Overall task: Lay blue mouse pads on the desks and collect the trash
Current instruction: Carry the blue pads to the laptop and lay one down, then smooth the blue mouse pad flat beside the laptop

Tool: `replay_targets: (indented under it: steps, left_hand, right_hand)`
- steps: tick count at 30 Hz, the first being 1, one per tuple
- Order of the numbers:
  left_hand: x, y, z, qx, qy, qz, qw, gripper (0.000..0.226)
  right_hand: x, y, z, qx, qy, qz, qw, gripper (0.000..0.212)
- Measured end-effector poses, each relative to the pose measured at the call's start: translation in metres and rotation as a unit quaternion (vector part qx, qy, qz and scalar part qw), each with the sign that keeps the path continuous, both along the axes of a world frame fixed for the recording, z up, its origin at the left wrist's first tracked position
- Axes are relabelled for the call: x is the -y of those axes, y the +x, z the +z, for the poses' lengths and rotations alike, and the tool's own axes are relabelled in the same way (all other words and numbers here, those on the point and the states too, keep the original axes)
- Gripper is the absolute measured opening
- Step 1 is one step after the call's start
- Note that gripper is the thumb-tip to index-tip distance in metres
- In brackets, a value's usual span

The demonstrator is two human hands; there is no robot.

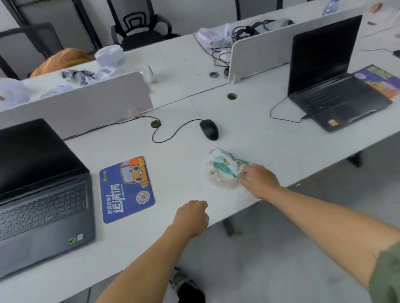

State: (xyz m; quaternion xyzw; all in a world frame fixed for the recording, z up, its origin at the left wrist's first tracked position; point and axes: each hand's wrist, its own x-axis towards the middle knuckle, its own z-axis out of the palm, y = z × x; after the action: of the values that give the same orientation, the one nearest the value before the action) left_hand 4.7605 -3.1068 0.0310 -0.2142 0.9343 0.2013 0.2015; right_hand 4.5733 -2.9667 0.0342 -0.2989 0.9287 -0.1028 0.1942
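A crumpled clear-and-green plastic trash wrapper (224,169) lies on the white desk (265,141) close to its front edge, with bare desktop on all sides. The right hand (260,181) pinches the wrapper's near right corner, fingers curled onto it. The left hand (193,217), to the left of the grip at the desk's front edge, is closed in a fist with nothing in it. Further left, well apart, a blue rectangular mouse pad (126,189) lies flat beside a grey open laptop (36,207). Beyond the grip sits a black corded mouse (208,129).
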Motion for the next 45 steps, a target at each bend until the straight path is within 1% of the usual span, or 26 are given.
replay_targets:
  steps: [3,5,10,14,15,18,19,22,23,24,27,30,34,41,43,45]
  left_hand:
    - [-0.06,-0.04,0.008,-0.013,-0.004,-0.043,0.999,0.034]
    - [-0.104,-0.073,0.017,-0.026,-0.005,-0.077,0.997,0.034]
    - [-0.174,-0.134,0.032,-0.035,-0.003,-0.132,0.991,0.025]
    - [-0.211,-0.183,0.035,-0.026,-0.007,-0.171,0.985,0.016]
    - [-0.218,-0.195,0.032,-0.025,-0.005,-0.175,0.984,0.015]
    - [-0.239,-0.242,0.029,-0.029,0.002,-0.187,0.982,0.033]
    - [-0.246,-0.262,0.026,-0.029,0.008,-0.19,0.981,0.036]
    - [-0.262,-0.317,0.017,-0.02,0.012,-0.204,0.979,0.034]
    - [-0.27,-0.353,0.01,-0.021,0.012,-0.21,0.977,0.034]
    - [-0.272,-0.361,0.009,-0.016,0.01,-0.214,0.977,0.034]
    - [-0.286,-0.421,0.01,-0.016,0.021,-0.229,0.973,0.039]
    - [-0.298,-0.487,0.016,-0.025,0.025,-0.244,0.969,0.041]
    - [-0.314,-0.552,0.024,-0.019,0.027,-0.253,0.967,0.042]
    - [-0.352,-0.659,0.019,0.001,0.034,-0.221,0.975,0.042]
    - [-0.372,-0.699,0.017,0.002,0.026,-0.208,0.978,0.037]
    - [-0.388,-0.73,0.017,0.002,0.027,-0.184,0.983,0.026]
  right_hand:
    - [-0.084,-0.024,0.003,0.008,0.01,-0.041,0.999,0.037]
    - [-0.147,-0.044,0.01,0.006,0.002,-0.087,0.996,0.037]
    - [-0.244,-0.087,0.016,-0.005,-0.011,-0.173,0.985,0.042]
    - [-0.294,-0.114,0.014,-0.015,-0.003,-0.213,0.977,0.043]
    - [-0.303,-0.122,0.013,-0.012,-0.003,-0.222,0.975,0.044]
    - [-0.329,-0.154,0.008,-0.011,-0.003,-0.24,0.971,0.047]
    - [-0.339,-0.171,0.007,-0.012,-0.003,-0.249,0.968,0.048]
    - [-0.359,-0.219,0.005,-0.01,0.001,-0.265,0.964,0.051]
    - [-0.37,-0.25,0.005,-0.011,0.006,-0.278,0.96,0.051]
    - [-0.373,-0.257,0.006,-0.008,0.009,-0.278,0.961,0.052]
    - [-0.391,-0.311,0.01,-0.006,0.032,-0.289,0.957,0.054]
    - [-0.404,-0.366,0.019,-0.005,0.032,-0.302,0.953,0.055]
    - [-0.422,-0.421,0.027,0.01,0.017,-0.307,0.952,0.055]
    - [-0.465,-0.533,0.02,0.038,0.021,-0.287,0.957,0.051]
    - [-0.486,-0.578,0.012,0.049,0.016,-0.277,0.959,0.051]
    - [-0.502,-0.616,0.006,0.064,0.015,-0.268,0.961,0.052]
